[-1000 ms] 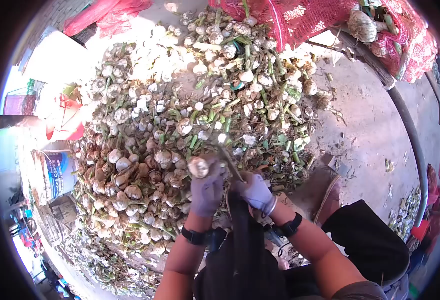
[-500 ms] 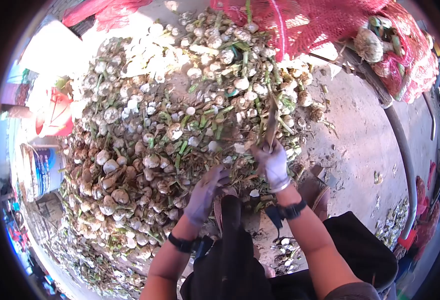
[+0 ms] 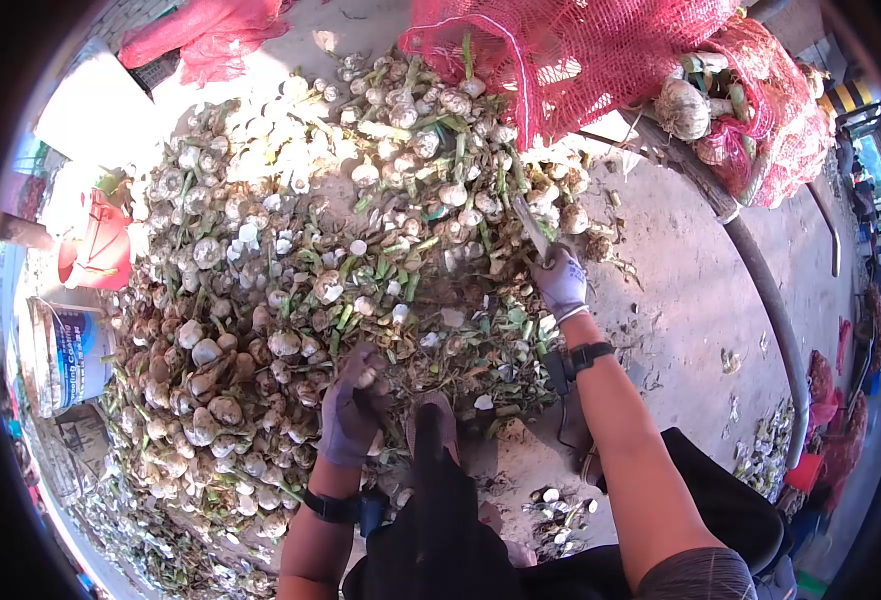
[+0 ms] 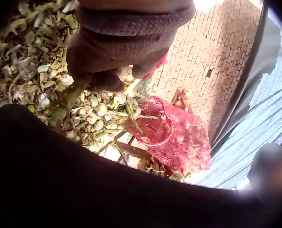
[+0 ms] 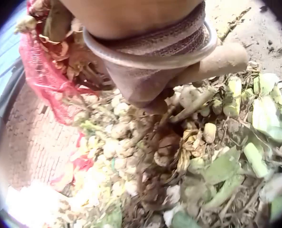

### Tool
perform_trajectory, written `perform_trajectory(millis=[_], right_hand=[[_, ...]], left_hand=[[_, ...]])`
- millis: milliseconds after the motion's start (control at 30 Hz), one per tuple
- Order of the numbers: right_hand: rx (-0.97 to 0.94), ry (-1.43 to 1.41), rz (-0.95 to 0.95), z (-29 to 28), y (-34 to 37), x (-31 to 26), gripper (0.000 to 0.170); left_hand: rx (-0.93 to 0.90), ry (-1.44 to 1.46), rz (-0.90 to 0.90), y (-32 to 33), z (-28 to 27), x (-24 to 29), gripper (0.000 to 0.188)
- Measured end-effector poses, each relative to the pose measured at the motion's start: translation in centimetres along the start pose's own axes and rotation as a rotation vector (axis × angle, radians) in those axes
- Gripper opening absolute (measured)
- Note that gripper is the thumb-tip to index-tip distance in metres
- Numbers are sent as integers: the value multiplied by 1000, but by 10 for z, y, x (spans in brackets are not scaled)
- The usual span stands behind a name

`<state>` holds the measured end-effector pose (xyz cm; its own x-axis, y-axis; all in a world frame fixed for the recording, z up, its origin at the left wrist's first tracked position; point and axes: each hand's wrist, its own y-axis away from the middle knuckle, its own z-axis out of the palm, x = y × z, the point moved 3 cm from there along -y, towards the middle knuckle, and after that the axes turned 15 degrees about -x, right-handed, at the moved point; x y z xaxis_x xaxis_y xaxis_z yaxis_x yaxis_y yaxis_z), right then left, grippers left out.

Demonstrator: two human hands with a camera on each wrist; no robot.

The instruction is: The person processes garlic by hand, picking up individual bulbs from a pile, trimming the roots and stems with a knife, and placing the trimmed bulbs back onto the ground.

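Note:
My gloved right hand (image 3: 561, 284) grips a knife by its wooden handle (image 5: 226, 61), whose butt end sticks out behind the palm. The knife's blade (image 3: 533, 228) points away from me over the right edge of the garlic heap. My gloved left hand (image 3: 349, 415) is low at the near side of the heap, fingers curled round a garlic bulb (image 3: 366, 378) that they mostly hide. In the left wrist view a blurred stalk (image 4: 73, 95) runs down from the fingers. Many garlic bulbs (image 3: 226, 408) with stalks lie to the left of that hand.
Cut stalks and leaves (image 3: 521, 345) litter the ground between the hands. A red mesh sack (image 3: 591, 60) lies at the far side, beside a filled one (image 3: 786, 130). A curved pole (image 3: 776, 300) crosses the floor at right. A white bucket (image 3: 81, 350) and a red bag (image 3: 106, 245) stand left.
The hands have moved apart from working together on a bulb. The left hand was empty half a second ago, then went left to another bulb. The right hand kept the knife and moved forward.

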<state>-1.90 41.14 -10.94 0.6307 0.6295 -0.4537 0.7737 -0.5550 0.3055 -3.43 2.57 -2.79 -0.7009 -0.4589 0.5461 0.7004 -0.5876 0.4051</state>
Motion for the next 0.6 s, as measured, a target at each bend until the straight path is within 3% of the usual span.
perform_trajectory(millis=[100,133,167,200,233,300,333,400,533,600], right_hand=[[-139,-36,32,27,-19,15,42],[-231,-95,122,33,-15,14,44],[-246,-246,77,36,3,1,46],[-183,-216,-93,34,26,-17,42],[-120,-186,-265,30,49,-35,39],[-35,-313,-462,16,95,-71,33],[-32,-300,-478,19,113,-79,29],[11,-259,-541,15,147,-105,23],[-77,-281,-611,-7,185,-146,30],[-425,-802,-433,-5,188,-149,32]], left_hand=[[39,18,-126,-10,-8,-28,42],[-73,-115,-78,-15,-5,-34,40],[-186,-248,-29,-18,1,-37,38],[-94,-72,-172,-21,5,-38,44],[-86,-71,-163,-29,7,-43,44],[-278,-631,-33,-37,12,-54,53],[-263,-636,-43,-36,17,-56,53],[-317,-964,-5,-35,31,-56,60],[-424,-995,-86,-26,34,-58,67],[-336,-518,-137,-21,30,-56,68]])
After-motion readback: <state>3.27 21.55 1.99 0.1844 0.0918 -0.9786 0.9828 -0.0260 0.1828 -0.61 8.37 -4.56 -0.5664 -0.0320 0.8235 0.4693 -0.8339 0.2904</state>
